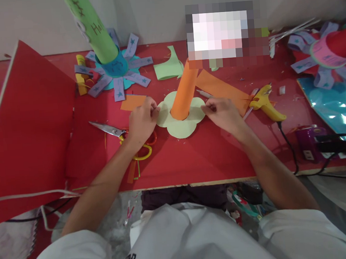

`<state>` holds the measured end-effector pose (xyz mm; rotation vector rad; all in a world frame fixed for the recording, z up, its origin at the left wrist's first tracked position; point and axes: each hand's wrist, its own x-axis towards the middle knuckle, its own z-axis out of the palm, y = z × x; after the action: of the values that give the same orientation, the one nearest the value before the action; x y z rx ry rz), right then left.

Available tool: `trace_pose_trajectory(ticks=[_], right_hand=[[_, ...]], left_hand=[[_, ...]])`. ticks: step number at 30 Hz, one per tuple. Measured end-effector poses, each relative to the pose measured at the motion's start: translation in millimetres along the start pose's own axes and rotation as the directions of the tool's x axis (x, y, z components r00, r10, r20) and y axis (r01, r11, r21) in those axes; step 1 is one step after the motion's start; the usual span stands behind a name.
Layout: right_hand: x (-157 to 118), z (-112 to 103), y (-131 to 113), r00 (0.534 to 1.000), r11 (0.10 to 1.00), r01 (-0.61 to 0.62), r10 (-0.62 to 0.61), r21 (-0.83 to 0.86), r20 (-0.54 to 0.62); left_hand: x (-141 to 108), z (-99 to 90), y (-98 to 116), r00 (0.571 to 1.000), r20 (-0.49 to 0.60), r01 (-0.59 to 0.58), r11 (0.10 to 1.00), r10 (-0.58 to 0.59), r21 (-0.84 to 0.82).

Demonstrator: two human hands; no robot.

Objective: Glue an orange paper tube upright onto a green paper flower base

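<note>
A pale green flower-shaped paper (181, 129) lies on the red table, with an orange paper tube (185, 91) standing tilted at its middle. My left hand (144, 117) pinches the left petal's edge, its fingers closed. On the opposite side, my right hand (222, 112) has its fingers closed on the right petal's edge. Scissors with yellow and red handles (110, 129) lie beside and partly under my left forearm. An orange paper piece (132, 102) is by my left hand, and a larger orange sheet (223, 88) is behind my right hand.
A green tube (103, 41) on a blue base with purple strips stands back left. Yellow glue gun (267, 105), purple box (307, 141) and shiny blue sheet (331, 104) are at right. A red board (27, 128) rises at left. Green paper scrap (168, 68) lies behind the flower.
</note>
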<state>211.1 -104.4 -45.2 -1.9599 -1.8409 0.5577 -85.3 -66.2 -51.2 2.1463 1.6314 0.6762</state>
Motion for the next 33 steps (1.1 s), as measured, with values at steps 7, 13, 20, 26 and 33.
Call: trace_pose_trajectory(ticks=[7, 13, 20, 26, 33], right_hand=[[-5.6, 4.4, -4.3, 1.0, 0.997, 0.0, -0.003, -0.083, -0.031], [-6.5, 5.6, -5.9, 1.0, 0.992, 0.003, -0.003, -0.126, -0.002], [-18.4, 0.0, -8.4, 0.991, 0.982, 0.05, -0.071, -0.181, -0.114], [-35.5, -0.8, -15.6, 0.913, 0.901, 0.401, -0.408, -0.163, -0.008], [-31.8, 22.8, -10.7, 0.884, 0.877, 0.457, -0.428, -0.15, 0.19]], left_hand=[[-2.3, -3.5, 2.6, 1.0, 0.025, 0.0, 0.996, -0.002, 0.084], [-5.7, -0.7, 7.4, 1.0, 0.027, -0.001, 0.983, -0.004, 0.183], [-3.6, -8.9, 4.6, 0.962, 0.002, -0.269, 0.942, 0.275, 0.198], [-5.8, -5.5, 2.6, 0.865, 0.196, -0.478, 0.877, 0.462, 0.039], [-9.1, 2.0, 9.2, 0.855, 0.314, -0.455, 0.888, 0.414, 0.07]])
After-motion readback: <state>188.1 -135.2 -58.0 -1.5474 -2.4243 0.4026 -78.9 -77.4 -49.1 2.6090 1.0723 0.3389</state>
